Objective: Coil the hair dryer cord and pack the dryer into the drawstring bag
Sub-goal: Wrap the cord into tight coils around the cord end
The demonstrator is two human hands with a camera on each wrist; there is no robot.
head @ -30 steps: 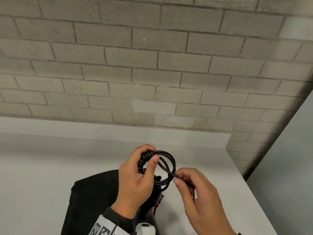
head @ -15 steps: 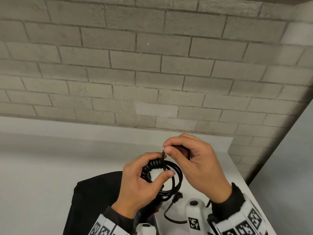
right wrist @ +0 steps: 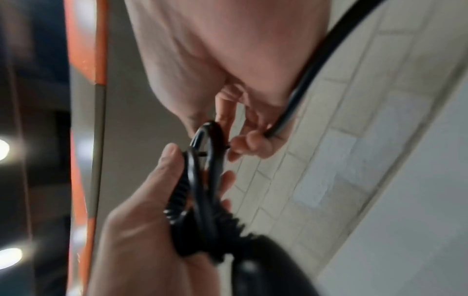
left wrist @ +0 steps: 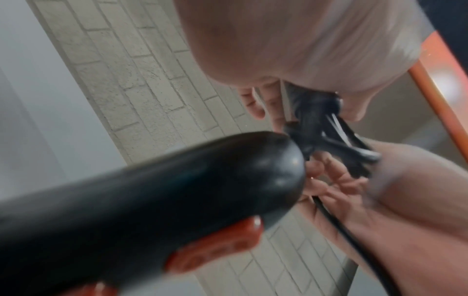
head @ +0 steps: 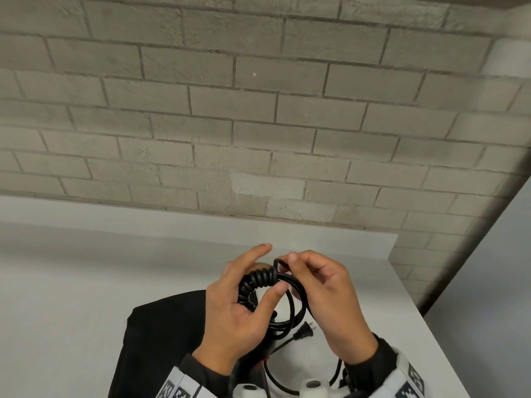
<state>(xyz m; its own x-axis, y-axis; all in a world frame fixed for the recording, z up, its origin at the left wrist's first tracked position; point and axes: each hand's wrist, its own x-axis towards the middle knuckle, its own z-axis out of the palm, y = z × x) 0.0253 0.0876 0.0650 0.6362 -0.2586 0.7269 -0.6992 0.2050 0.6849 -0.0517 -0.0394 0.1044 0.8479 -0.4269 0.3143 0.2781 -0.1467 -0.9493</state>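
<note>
Right hand [head: 330,300] now down at coiled cord [head: 270,294], pinching one more turn onto it; left hand [head: 238,308] clamping coil above black drawstring bag [head: 161,340]; plug [head: 304,332] loose; coiling nearly complete; packing pending.

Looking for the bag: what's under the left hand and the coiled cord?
A black bag lies on the white table beneath the left hand. Its opening and drawstring are hidden.
</note>
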